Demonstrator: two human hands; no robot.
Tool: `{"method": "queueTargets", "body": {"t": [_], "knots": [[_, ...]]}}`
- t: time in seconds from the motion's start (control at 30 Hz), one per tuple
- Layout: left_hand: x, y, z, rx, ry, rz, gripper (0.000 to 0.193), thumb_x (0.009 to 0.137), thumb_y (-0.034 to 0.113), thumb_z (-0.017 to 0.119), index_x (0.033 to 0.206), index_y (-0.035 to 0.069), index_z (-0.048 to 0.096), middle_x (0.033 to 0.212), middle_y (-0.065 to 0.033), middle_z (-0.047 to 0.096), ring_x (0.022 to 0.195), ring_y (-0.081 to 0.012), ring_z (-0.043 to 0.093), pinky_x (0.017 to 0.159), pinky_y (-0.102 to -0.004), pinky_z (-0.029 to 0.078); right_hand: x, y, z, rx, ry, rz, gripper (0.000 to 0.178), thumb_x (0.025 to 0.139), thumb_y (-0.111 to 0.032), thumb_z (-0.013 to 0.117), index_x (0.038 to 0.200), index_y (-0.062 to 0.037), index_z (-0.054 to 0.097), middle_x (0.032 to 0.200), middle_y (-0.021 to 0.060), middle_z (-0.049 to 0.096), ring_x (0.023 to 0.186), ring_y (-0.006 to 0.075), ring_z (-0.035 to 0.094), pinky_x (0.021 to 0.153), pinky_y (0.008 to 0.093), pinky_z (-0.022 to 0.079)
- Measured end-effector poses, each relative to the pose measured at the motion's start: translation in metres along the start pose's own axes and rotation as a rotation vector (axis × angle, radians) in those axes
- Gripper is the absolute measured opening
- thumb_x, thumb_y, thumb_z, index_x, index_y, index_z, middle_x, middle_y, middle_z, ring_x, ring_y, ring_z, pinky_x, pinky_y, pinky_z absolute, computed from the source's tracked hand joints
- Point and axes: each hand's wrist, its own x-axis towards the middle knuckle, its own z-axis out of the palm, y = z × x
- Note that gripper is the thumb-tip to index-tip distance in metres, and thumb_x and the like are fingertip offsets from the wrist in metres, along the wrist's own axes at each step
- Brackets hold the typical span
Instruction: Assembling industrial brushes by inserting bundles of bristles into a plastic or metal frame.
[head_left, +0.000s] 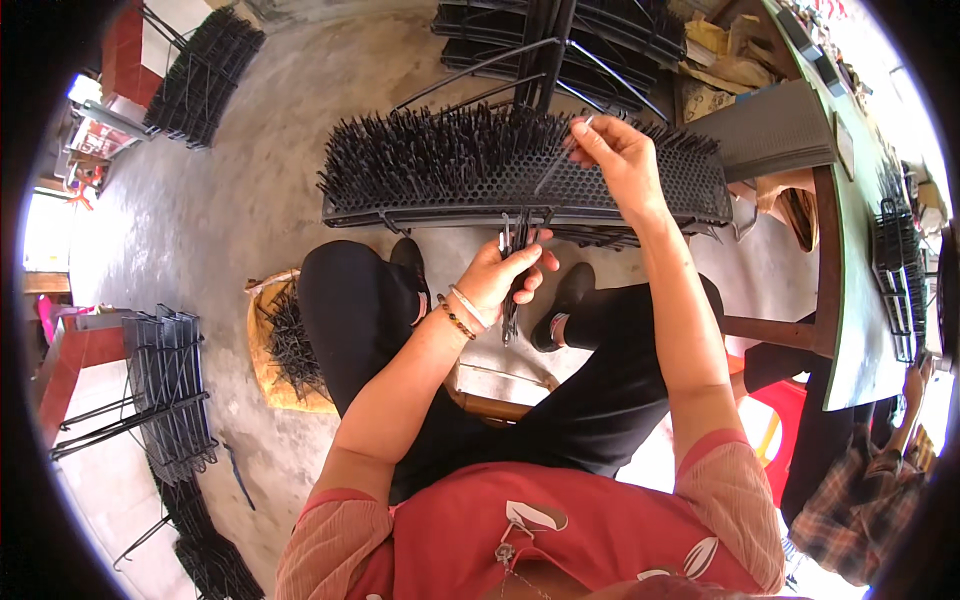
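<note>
A long black perforated rack (640,185) lies across in front of my knees. Dark slender pins (430,150) stand densely in its holes over the left and middle and along the far edge, while the near right part shows bare holes. My left hand (505,275) is closed around a bundle of similar dark pins (514,300), just below the rack's near edge. My right hand (618,160) pinches one thin pin (562,168) between thumb and fingers, its lower end over the bare holes. I cannot tell whether that end touches the rack.
A yellow sack (270,345) of loose pins sits by my left knee. Stacked black racks (175,390) stand at the left, others (210,75) at the upper left and behind the work. At the right is a green-topped table (860,300); grey sheets (775,130) are stacked beside it.
</note>
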Motion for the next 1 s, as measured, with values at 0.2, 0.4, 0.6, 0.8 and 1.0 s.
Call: {"method": "queueTargets", "body": {"t": [0.2,0.4,0.6,0.8,1.0], "knots": [[0.002,-0.002,0.0,-0.019,0.005,-0.051,0.033,0.091,0.014,0.056,0.121,0.001,0.052,0.097,-0.0096,0.061,0.068,-0.0081,0.048,0.053,-0.0209,0.038,0.011,0.011,0.022,-0.232,0.212,-0.309,0.022,0.086,-0.007,0.065,0.106,-0.0013,0.062,0.084,0.0034,0.066,0.073,0.0071,0.059,0.07,0.0225,0.049],[0.001,0.002,0.0,-0.026,0.027,-0.058,0.03,0.091,0.012,0.054,0.119,0.002,0.053,0.101,-0.0109,0.061,0.084,-0.0136,0.059,0.066,-0.0265,0.051,0.016,0.016,0.029,-0.489,0.208,-0.469,0.025,0.083,-0.008,0.067,0.108,-0.0049,0.063,0.082,0.0063,0.066,0.072,0.0104,0.061,0.069,0.0242,0.049],[-0.002,0.002,0.004,-0.174,-0.061,-0.052,0.03,0.092,0.012,0.053,0.121,0.004,0.05,0.102,-0.0125,0.061,0.094,-0.0218,0.061,0.081,-0.0387,0.055,0.015,0.016,0.03,-0.573,0.194,-0.49,0.026,0.084,-0.008,0.065,0.11,-0.0051,0.063,0.084,0.0073,0.067,0.074,0.0119,0.063,0.069,0.0251,0.05],[-0.002,0.004,0.002,-0.134,-0.061,-0.067,0.033,0.093,0.012,0.053,0.125,0.006,0.047,0.104,-0.0147,0.061,0.096,-0.0244,0.062,0.081,-0.0398,0.055,0.015,0.017,0.03,-0.64,0.192,-0.514,0.025,0.084,-0.009,0.065,0.109,-0.0046,0.063,0.086,0.0095,0.068,0.076,0.0171,0.065,0.071,0.0279,0.051],[-0.002,0.003,0.005,-0.112,-0.1,-0.094,0.039,0.093,0.013,0.054,0.13,0.008,0.043,0.11,-0.0173,0.06,0.099,-0.0254,0.062,0.08,-0.0399,0.055,0.02,0.025,0.029,-0.841,0.105,-0.764,0.025,0.08,-0.008,0.066,0.104,-0.0043,0.064,0.087,0.0091,0.063,0.078,0.0265,0.061,0.072,0.0352,0.048]]}}
